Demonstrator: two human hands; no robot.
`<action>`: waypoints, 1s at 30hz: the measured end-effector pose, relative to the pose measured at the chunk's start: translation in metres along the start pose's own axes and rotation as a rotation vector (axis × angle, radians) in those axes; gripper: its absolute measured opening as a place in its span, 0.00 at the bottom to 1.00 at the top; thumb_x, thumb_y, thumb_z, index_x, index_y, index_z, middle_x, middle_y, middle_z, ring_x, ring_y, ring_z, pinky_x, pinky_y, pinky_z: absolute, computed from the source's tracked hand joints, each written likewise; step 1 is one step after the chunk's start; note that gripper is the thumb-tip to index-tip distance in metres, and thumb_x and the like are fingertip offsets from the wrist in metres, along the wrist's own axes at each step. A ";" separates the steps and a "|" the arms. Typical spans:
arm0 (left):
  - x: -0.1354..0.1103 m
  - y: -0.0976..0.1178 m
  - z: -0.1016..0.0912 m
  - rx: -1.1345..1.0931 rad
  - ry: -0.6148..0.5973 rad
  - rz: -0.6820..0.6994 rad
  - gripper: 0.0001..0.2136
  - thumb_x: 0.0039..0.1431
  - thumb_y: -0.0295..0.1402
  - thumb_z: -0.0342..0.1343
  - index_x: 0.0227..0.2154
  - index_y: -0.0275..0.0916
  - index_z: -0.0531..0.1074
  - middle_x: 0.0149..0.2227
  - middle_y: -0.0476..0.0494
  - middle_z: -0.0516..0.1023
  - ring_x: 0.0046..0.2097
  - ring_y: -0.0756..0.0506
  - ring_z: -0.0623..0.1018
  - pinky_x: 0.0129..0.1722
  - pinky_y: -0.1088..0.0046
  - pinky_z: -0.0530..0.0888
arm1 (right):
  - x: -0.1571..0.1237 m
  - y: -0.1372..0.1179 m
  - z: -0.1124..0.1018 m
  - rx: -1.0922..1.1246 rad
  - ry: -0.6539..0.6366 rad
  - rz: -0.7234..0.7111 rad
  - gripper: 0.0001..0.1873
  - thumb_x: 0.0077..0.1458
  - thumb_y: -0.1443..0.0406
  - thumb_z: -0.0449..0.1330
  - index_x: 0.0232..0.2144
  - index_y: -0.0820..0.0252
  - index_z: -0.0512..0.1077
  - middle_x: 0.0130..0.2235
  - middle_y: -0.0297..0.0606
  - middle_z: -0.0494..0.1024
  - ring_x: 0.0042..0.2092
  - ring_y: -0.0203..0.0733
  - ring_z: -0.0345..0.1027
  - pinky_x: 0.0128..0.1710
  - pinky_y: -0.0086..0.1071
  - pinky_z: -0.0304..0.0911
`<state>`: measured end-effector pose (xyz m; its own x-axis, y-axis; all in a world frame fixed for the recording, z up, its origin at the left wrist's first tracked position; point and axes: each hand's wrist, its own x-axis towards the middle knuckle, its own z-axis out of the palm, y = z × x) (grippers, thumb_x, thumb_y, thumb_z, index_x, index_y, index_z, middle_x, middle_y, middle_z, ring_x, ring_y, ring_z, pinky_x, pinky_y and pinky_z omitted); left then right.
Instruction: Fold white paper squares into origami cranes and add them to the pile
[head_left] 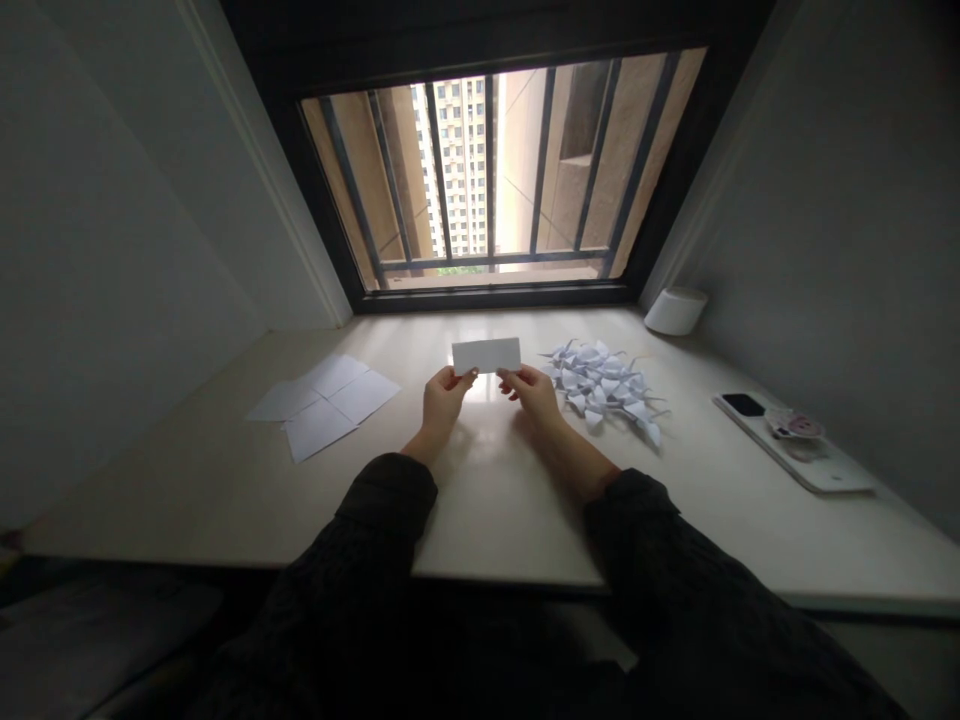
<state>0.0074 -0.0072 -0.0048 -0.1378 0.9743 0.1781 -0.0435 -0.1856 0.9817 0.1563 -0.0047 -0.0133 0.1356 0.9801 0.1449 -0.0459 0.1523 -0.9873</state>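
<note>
Beneath the barred window [491, 175] spreads our pale desk [487, 500]. Left of the window's middle, we see loose white paper sheets [349, 395], partly overlapping, flat on the desk. Right of the window's middle lies a heap of pointed folded papers [600, 385]. Farther right of the window and nearer to us, a white phone [823, 467] lies flat, bearing a round attachment [799, 426]. Just beside the window's lower right corner sits a white rounded object [676, 312]. Before the window's middle, our left hand [445, 398] and right hand [532, 395] pinch the lower edge of a paper strip [486, 354], one near each end.
</note>
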 end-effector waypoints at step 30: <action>0.001 0.002 -0.010 0.111 -0.122 -0.164 0.22 0.49 0.53 0.57 0.33 0.37 0.79 0.40 0.36 0.80 0.41 0.41 0.77 0.39 0.67 0.65 | 0.010 0.000 -0.014 0.091 0.139 0.017 0.18 0.39 0.51 0.66 0.22 0.62 0.76 0.25 0.37 0.76 0.26 0.34 0.65 0.26 0.28 0.59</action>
<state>-0.0028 -0.0084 -0.0030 -0.0167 0.9997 0.0156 0.0541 -0.0147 0.9984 0.1711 0.0034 -0.0132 0.2691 0.9567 0.1114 -0.1378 0.1527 -0.9786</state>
